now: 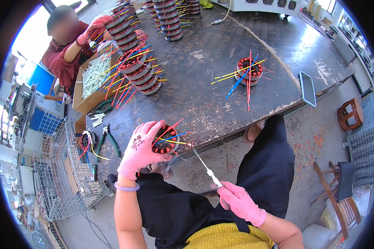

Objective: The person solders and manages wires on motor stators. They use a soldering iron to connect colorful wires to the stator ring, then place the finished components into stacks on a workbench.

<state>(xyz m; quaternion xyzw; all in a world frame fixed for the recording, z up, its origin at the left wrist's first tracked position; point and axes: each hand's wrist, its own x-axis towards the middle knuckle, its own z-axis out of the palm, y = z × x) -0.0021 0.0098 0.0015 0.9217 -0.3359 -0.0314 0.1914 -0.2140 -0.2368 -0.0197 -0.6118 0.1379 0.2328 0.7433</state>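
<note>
My left hand [142, 145], in a pink glove, grips a motor stator [165, 141] at the table's near edge. Its blue, yellow and red lead wires point to the right. In my right hand [242, 203], also gloved in pink, is a slim tool with a white handle and thin metal shaft [202, 161], perhaps a soldering iron. The shaft's tip is close to the ends of the yellow leads, where a small bright orange spot shows. A wisp of smoke hangs below the stator. Whether the tip touches the wires I cannot tell.
Stacked stators [139, 68] stand at the back left, beside a cardboard box [85, 103] of white tubes. Green-handled pliers [112, 141] and another stator [86, 140] lie left. A lone stator [249, 72] sits right, near a phone-like slab [307, 89]. A co-worker [66, 50] reaches toward the stacks.
</note>
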